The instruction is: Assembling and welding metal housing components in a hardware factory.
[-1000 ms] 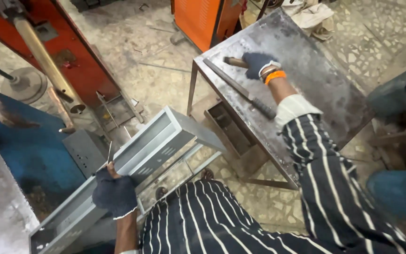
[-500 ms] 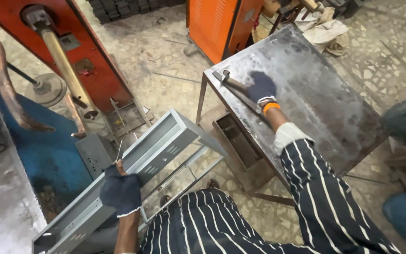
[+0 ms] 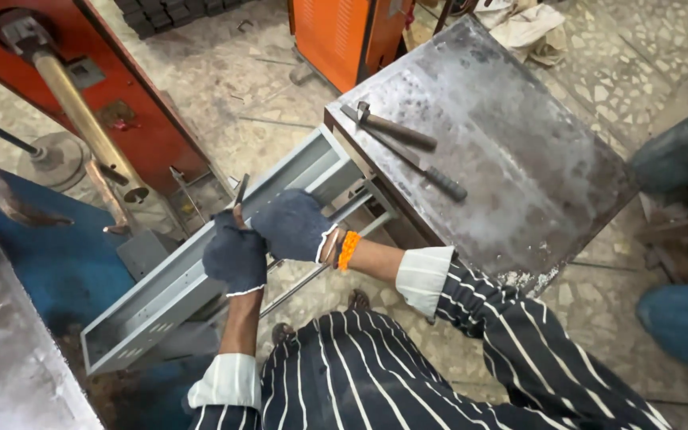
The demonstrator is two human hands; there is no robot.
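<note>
The long grey metal channel (image 3: 201,271) lies slanted, with its upper end just beside the steel table (image 3: 519,191). Above the middle of the channel, the gloved left hand (image 3: 234,255) is closed around a thin metal tool (image 3: 240,193), and the gloved right hand (image 3: 292,224) touches it, fingers curled. To the right of the channel, a hammer (image 3: 396,127) and a dark-handled tool (image 3: 428,171) lie on the table.

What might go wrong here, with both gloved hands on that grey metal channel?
The grey channel seems to rest propped at a slant, so it may slip while the left hand and right hand work at the thin tool. Its sheet edges could cut the bare forearms. The hammer lies close to the table's edge and might get knocked off.
</note>
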